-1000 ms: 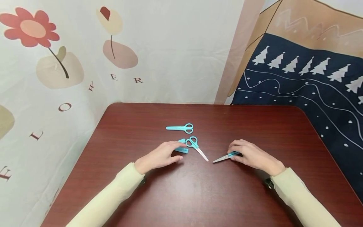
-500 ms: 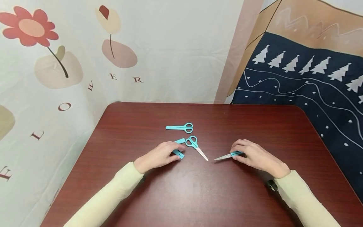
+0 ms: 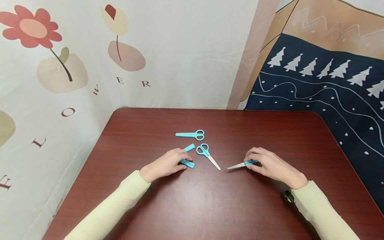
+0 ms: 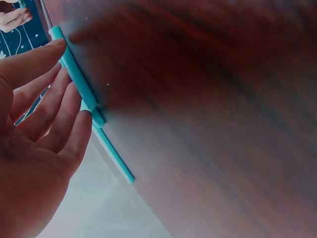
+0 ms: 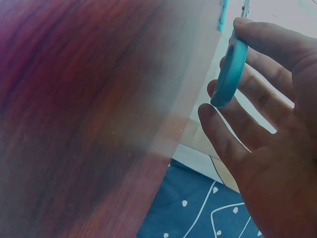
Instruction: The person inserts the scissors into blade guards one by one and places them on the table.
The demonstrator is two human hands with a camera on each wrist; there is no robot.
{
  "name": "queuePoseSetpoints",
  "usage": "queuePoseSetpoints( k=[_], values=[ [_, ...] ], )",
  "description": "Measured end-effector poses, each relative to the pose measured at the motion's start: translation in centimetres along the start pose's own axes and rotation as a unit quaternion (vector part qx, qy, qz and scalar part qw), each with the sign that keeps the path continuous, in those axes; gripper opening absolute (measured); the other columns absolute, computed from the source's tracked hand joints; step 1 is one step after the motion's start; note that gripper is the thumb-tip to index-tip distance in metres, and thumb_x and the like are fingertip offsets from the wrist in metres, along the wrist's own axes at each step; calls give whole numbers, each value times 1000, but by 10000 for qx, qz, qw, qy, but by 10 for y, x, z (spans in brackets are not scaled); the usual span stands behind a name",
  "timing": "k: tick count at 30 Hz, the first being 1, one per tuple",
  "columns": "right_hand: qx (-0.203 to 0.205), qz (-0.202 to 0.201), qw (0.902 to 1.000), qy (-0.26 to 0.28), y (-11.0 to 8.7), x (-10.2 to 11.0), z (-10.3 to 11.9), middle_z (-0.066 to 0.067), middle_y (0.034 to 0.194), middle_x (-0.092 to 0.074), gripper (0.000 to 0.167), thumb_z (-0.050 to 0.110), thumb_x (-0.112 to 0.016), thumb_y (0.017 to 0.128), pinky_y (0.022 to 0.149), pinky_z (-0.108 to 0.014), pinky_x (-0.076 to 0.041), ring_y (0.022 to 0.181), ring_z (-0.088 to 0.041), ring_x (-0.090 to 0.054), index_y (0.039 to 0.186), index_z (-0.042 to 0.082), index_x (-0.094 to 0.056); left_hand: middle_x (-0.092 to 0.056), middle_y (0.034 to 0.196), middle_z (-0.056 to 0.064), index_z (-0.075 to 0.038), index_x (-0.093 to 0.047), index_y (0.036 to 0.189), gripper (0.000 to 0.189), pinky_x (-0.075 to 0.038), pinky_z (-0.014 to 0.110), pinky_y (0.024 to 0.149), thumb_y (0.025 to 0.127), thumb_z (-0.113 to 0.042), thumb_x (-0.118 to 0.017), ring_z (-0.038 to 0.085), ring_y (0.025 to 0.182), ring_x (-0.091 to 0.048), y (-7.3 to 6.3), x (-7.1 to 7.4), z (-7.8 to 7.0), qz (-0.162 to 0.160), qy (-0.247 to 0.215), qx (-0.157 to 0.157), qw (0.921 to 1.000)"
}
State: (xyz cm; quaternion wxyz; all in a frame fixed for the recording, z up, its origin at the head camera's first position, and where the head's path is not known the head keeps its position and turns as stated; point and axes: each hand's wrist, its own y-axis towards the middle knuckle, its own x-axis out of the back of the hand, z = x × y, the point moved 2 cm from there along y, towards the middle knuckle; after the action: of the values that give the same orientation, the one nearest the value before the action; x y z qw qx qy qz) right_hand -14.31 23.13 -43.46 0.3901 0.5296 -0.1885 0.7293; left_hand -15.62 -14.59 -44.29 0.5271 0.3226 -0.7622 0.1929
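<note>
My left hand (image 3: 168,163) pinches a teal scissors cover (image 3: 187,163) between thumb and fingers, low over the table or on it; part of the cover is hidden by the fingers. Just beyond lies a second teal cover (image 3: 189,147). To the right of the covers, a pair of teal-handled scissors (image 3: 203,150) lies bare, its blades pointing toward the near right. My right hand (image 3: 271,166) holds another pair of scissors (image 3: 240,165) by the handle (image 5: 232,74), with the blades uncovered and pointing left.
Farther back lies a third pair of scissors (image 3: 189,135) with its blades in a teal cover. Everything is on a brown wooden table (image 3: 210,206). A printed cloth (image 3: 180,60) hangs behind the table's far edge.
My left thumb and fingers have closed on the near cover, which has turned and shifted slightly left. The far cover has moved away from the bare scissors. My right hand has drifted slightly right.
</note>
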Motion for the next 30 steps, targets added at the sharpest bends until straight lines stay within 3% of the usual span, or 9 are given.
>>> queuePoseSetpoints(
  k=[19, 30],
  values=[
    [-9, -88, 9999, 57, -1, -1, 2, 14, 109, -61, 17, 20, -79, 86, 83, -27, -55, 99, -3, -56, 100, 27, -72, -67, 96, -5, -16, -77, 98, 13, -53, 24, 81, 85, -17, -79, 10, 88, -63, 0, -3, -2, 83, -146, -221, 9996],
    [-178, -92, 9986, 483, -3, -6, 9, 18, 113, -59, 17, 24, -74, 89, 80, -22, -53, 95, 2, -56, 102, 33, -68, -65, 96, -6, -17, -74, 98, 9, -52, 25, 80, 89, -17, -76, 9, 87, -61, -1, -2, -2, 129, -155, -193, 9996]
  ],
)
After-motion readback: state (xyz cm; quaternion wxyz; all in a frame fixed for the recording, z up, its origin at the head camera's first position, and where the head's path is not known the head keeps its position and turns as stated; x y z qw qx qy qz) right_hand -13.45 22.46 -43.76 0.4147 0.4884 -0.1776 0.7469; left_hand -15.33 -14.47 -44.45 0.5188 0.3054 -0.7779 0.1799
